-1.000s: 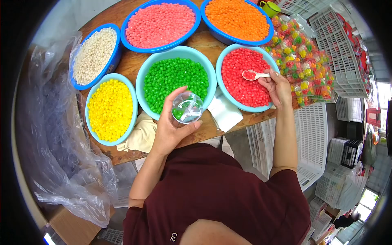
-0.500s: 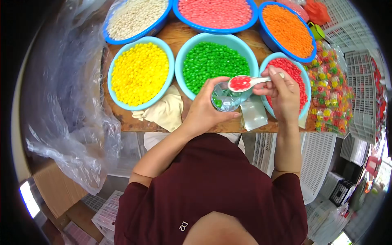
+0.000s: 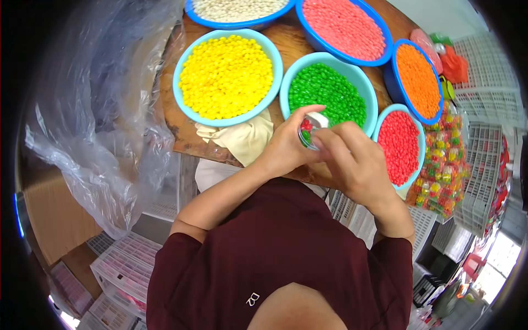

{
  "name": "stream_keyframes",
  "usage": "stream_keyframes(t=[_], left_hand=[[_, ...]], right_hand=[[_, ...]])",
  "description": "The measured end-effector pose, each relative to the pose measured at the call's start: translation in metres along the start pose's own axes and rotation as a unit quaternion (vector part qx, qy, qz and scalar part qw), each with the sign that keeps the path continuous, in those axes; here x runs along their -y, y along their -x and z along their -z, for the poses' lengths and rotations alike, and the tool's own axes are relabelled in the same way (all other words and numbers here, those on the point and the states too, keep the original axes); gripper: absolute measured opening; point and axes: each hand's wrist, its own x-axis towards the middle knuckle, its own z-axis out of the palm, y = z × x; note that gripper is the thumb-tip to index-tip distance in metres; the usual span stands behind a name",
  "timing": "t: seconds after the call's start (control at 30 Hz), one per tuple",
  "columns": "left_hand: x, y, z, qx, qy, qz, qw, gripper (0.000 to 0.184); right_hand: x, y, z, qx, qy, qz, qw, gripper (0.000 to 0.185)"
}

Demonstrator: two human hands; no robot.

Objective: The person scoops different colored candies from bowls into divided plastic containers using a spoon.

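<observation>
My left hand [image 3: 287, 144] is wrapped around a small clear plastic cup [image 3: 302, 137] in front of the green bowl. Red and green candies show inside the cup. My right hand [image 3: 357, 159] pinches a white spoon [image 3: 318, 117], its bowl tipped at the cup's mouth; the fingers cover most of its handle. Just beyond the hands is a light-blue bowl of green candies [image 3: 328, 93]. To the right of my right hand stands a smaller light-blue bowl of red candies [image 3: 398, 148].
Yellow candies [image 3: 226, 77] fill a bowl at left, by a cream cloth [image 3: 242, 137]. White [image 3: 236, 8], pink [image 3: 345, 28] and orange candies [image 3: 419, 80] sit in blue bowls behind. Bagged candies [image 3: 443, 159] lie at right; plastic sheeting [image 3: 104, 110] hangs at left.
My right hand has brought the spoon of red candies left and down to the cup, tipping it there. Red candies now show in the cup. The view has turned, shifting the bowls.
</observation>
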Motion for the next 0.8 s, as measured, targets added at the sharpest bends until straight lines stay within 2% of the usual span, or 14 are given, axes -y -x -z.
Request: stream_keyframes(t=[0.03, 0.07, 0.1, 0.17, 0.23, 0.33, 0.37, 0.43, 0.53, 0.63, 0.7, 0.8], left_hand=[[0.0, 0.002, 0.004, -0.009, 0.013, -0.015, 1.0, 0.081], [0.005, 0.008, 0.01, -0.016, 0.005, -0.004, 1.0, 0.081], [0.005, 0.012, 0.016, -0.016, 0.021, -0.013, 1.0, 0.082], [0.004, 0.02, 0.028, -0.015, 0.051, -0.03, 0.998, 0.083], [-0.001, 0.031, 0.039, -0.042, 0.036, -0.023, 0.998, 0.08], [0.0, 0.046, 0.056, -0.072, 0.011, -0.047, 0.996, 0.079], [-0.001, 0.051, 0.061, -0.085, 0.007, -0.03, 0.996, 0.079], [-0.001, 0.062, 0.07, -0.11, 0.0, 0.005, 0.994, 0.081], [0.001, 0.075, 0.082, -0.141, 0.017, 0.007, 0.99, 0.082], [0.008, 0.082, 0.091, -0.153, 0.033, -0.023, 0.987, 0.083], [0.01, 0.082, 0.095, -0.165, 0.072, -0.033, 0.983, 0.086], [0.007, 0.08, 0.102, -0.167, 0.176, -0.035, 0.969, 0.089]], right_hand=[[-0.001, -0.004, 0.0, 0.005, -0.006, 0.011, 1.0, 0.027], [-0.004, -0.014, -0.002, -0.047, -0.007, 0.039, 0.998, 0.025], [-0.011, -0.022, -0.006, -0.087, -0.017, 0.015, 0.996, 0.018], [-0.031, -0.046, -0.02, -0.102, -0.111, -0.073, 0.986, 0.01], [-0.052, -0.073, -0.052, -0.096, -0.271, -0.161, 0.944, 0.012], [-0.082, -0.103, -0.109, -0.008, -0.214, -0.169, 0.962, 0.02], [-0.088, -0.112, -0.126, 0.017, -0.187, -0.175, 0.967, 0.021], [-0.086, -0.125, -0.152, 0.033, -0.292, -0.255, 0.921, 0.024], [-0.083, -0.138, -0.166, 0.066, -0.42, -0.363, 0.829, 0.026], [-0.088, -0.14, -0.166, 0.034, -0.476, -0.412, 0.776, 0.027], [-0.092, -0.139, -0.158, 0.051, -0.507, -0.432, 0.745, 0.027], [-0.092, -0.139, -0.151, 0.048, -0.571, -0.445, 0.689, 0.027]])
